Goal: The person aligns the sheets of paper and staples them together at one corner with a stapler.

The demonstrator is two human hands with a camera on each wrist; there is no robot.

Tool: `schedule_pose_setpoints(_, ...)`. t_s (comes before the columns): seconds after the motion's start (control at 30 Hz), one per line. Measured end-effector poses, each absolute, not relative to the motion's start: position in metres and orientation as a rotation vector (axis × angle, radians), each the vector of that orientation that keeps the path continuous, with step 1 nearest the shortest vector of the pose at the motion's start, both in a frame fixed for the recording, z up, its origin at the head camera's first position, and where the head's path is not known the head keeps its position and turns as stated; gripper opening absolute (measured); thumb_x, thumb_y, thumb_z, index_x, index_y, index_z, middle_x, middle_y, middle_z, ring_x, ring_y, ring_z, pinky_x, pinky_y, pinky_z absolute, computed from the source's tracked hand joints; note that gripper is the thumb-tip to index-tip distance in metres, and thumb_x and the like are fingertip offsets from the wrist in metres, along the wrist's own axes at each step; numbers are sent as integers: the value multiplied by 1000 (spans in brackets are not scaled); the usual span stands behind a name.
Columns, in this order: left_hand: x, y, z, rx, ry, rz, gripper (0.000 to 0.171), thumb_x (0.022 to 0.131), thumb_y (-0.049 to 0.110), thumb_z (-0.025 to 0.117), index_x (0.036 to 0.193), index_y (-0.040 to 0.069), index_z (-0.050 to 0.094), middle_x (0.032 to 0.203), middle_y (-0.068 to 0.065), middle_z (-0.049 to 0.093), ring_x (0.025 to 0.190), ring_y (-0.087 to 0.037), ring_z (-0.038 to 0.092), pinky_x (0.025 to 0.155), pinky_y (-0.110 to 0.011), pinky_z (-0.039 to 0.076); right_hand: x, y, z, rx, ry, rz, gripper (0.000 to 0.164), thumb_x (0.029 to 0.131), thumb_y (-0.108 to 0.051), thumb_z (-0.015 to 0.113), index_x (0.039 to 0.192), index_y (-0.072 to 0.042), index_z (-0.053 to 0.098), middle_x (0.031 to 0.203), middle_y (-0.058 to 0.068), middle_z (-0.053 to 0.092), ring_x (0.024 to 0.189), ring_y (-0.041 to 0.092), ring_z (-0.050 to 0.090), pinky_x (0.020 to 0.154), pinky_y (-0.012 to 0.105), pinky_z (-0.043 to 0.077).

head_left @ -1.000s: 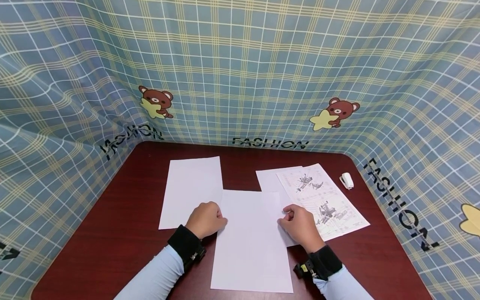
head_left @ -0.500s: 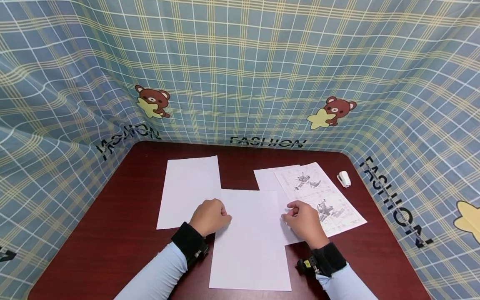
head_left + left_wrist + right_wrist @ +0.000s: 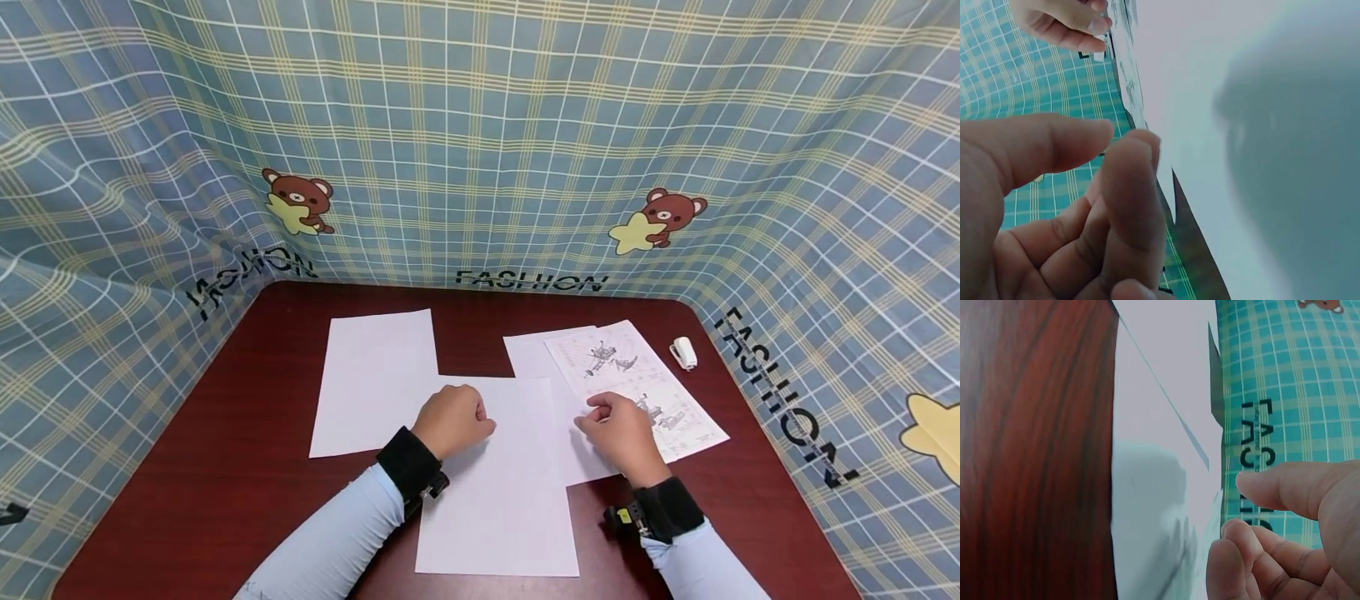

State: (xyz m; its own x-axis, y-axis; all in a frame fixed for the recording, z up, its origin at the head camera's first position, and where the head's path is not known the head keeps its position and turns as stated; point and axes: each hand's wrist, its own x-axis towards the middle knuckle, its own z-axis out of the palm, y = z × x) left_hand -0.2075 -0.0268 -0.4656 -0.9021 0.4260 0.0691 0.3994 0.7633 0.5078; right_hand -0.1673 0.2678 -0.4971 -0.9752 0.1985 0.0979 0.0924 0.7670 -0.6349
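Observation:
In the head view my left hand (image 3: 454, 422) hovers over the upper left part of a blank white sheet of paper (image 3: 498, 508) at the front middle. Its fingers are loosely bent; in the left wrist view a small gap parts thumb and index finger (image 3: 1132, 187), with nothing held. My right hand (image 3: 621, 433) is above a second white sheet (image 3: 536, 358) and the edge of a printed sheet (image 3: 600, 358) with grey mechanical drawings. The right wrist view shows its thumb (image 3: 1272, 484) apart from the bent fingers, nothing between them.
Another blank sheet (image 3: 375, 375) lies at the left, its right edge meeting the middle sheet. A small white stapler (image 3: 683, 353) sits at the far right of the dark red table (image 3: 202, 467). A plaid curtain (image 3: 480, 150) surrounds the table's back and sides.
My left hand has shifted right, from the left edge of the middle sheet to above it. My right hand has moved slightly right, off that sheet's edge. The papers keep their places.

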Motion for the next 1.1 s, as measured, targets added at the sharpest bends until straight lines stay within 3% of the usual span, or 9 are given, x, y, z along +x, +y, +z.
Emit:
schedule_pose_setpoints(0.57, -211, 30, -453, 740, 2849, 790, 18, 85, 25, 75, 69, 22, 69, 65, 11, 62, 60, -10, 55, 56, -26, 44, -177, 309, -489, -322, -2799, 909, 42, 88, -32, 79, 116, -1, 72, 91, 10, 72, 77, 22, 63, 68, 33, 47)
schedule_pose_setpoints(0.7, -213, 47, -453, 742, 2829, 774, 11, 87, 27, 75, 82, 18, 76, 74, 9, 69, 64, -9, 57, 61, -26, 46, -181, 318, -486, -326, -2791, 873, 43, 89, -32, 79, 116, 0, 72, 93, 12, 71, 81, 25, 64, 68, 34, 46)
schedule_pose_setpoints(0.9, -214, 69, -456, 736, 2803, 745, 30, 90, 30, 75, 111, 9, 75, 80, 4, 71, 66, -9, 58, 69, -27, 50, -187, 334, -481, -370, -2785, 828, 45, 90, -34, 77, 118, 0, 72, 97, 16, 73, 85, 28, 65, 69, 36, 47)
schedule_pose_setpoints(1.03, -214, 80, -456, 717, 2797, 757, 34, 90, 30, 75, 116, 8, 72, 91, 2, 74, 70, -8, 59, 72, -25, 50, -189, 345, -479, -412, -2792, 806, 46, 90, -36, 76, 120, -1, 72, 98, 16, 74, 87, 31, 66, 70, 39, 49)
schedule_pose_setpoints(1.1, -213, 84, -455, 718, 2801, 765, 30, 89, 29, 76, 110, 8, 71, 90, 1, 73, 69, -9, 58, 67, -25, 49, -189, 350, -479, -426, -2803, 801, 47, 91, -37, 76, 120, -1, 72, 99, 17, 74, 89, 32, 66, 71, 41, 49)
